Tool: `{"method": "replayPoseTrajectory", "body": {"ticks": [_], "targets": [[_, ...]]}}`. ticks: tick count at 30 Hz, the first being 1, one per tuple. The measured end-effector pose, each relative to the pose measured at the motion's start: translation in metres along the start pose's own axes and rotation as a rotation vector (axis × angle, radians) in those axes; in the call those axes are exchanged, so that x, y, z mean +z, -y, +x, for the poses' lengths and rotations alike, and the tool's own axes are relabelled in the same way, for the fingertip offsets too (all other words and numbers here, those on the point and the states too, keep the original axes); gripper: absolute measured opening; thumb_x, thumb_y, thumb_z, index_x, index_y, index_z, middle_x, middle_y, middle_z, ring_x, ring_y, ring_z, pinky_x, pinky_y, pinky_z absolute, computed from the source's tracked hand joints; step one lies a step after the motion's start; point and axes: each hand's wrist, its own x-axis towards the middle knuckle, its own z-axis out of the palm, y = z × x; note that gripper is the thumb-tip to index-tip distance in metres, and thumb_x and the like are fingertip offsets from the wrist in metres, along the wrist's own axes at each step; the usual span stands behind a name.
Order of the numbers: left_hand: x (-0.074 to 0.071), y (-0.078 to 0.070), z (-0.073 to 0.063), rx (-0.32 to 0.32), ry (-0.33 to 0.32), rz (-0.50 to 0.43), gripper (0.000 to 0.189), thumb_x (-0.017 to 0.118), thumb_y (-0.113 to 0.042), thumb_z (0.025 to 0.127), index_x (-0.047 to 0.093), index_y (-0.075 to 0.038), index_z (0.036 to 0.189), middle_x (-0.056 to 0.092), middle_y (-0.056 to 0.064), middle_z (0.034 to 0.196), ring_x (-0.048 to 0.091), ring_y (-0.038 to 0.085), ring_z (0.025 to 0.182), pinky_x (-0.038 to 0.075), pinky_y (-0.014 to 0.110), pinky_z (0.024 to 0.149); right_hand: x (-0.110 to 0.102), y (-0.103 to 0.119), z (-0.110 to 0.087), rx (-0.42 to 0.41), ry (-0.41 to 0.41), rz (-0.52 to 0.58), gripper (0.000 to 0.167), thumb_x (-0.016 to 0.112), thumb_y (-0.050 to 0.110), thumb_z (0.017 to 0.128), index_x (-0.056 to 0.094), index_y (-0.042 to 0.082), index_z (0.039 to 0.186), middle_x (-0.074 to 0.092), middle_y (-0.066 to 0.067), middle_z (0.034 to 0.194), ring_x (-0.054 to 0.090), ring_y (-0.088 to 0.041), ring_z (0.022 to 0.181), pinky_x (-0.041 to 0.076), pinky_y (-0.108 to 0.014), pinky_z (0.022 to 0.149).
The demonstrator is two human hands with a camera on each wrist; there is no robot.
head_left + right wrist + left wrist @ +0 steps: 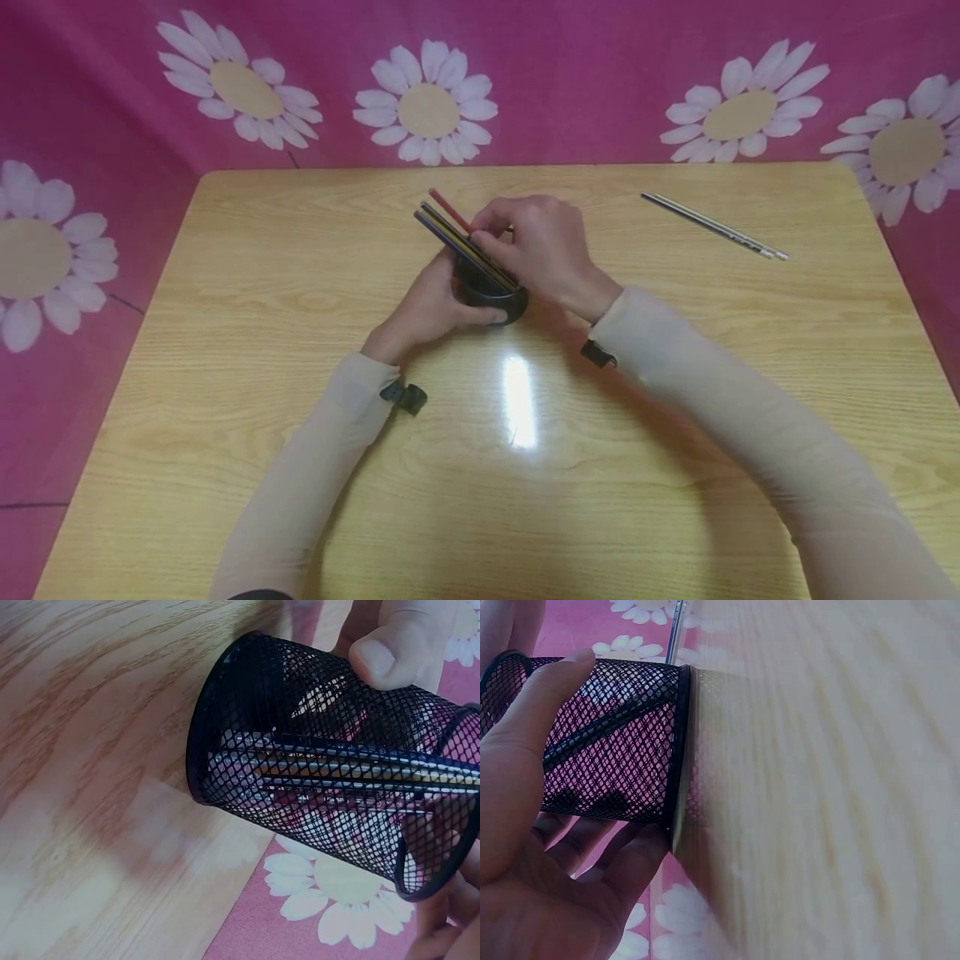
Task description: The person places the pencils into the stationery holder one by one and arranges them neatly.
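My left hand [427,304] grips a black mesh pencil cup [491,310], with the thumb along the near side and the fingers round the far side. Several pencils [448,231], dark, yellow and blue among them, lean out of the cup toward the upper left. Over the rim, my right hand [542,246] pinches a red pencil [447,208] between thumb and fingers. Through the mesh [337,712] in the right wrist view, pencil ends [244,761] show low in the cup. The cup's base is at the table in the left wrist view.
Two pencils [712,223], one dark and one silvery, lie side by side at the back right of the wooden table [225,417]. A pink cloth with white flowers [570,83] hangs behind the table and at its sides.
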Motion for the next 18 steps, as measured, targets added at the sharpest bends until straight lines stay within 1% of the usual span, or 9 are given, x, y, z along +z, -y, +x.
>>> {"method": "replayPoseTrajectory", "body": {"ticks": [3,11,18], "targets": [[0.0002,-0.0004,0.0,0.004,0.003,0.003,0.103,0.098,-0.011,0.082,0.036,-0.009,0.165,0.056,0.008,0.155,0.051,0.017,0.142,0.038,0.034,0.123,0.0008,-0.0009,-0.0002,-0.005,-0.001,-0.008,0.015,0.078,0.019,0.102,0.086,0.01,0.11,0.082,-0.003,0.095,0.07,-0.02,0.081,0.046,-0.04,0.066],[0.0,-0.0015,0.0005,0.021,0.008,0.006,0.101,0.099,-0.011,0.082,0.039,-0.008,0.164,0.059,0.009,0.151,0.053,0.018,0.139,0.037,0.034,0.123,0.002,-0.0049,-0.0016,-0.013,-0.019,-0.018,0.015,0.076,0.022,0.102,0.086,0.012,0.105,0.081,-0.001,0.092,0.069,-0.02,0.08,0.045,-0.039,0.063],[0.0002,-0.0003,0.0009,0.034,0.008,0.007,0.102,0.099,-0.011,0.082,0.04,-0.009,0.165,0.059,0.008,0.153,0.053,0.018,0.141,0.036,0.034,0.124,-0.0045,-0.008,-0.0056,-0.023,-0.02,-0.004,0.015,0.077,0.024,0.102,0.086,0.013,0.108,0.081,0.0,0.095,0.066,-0.019,0.077,0.046,-0.038,0.065]]}}
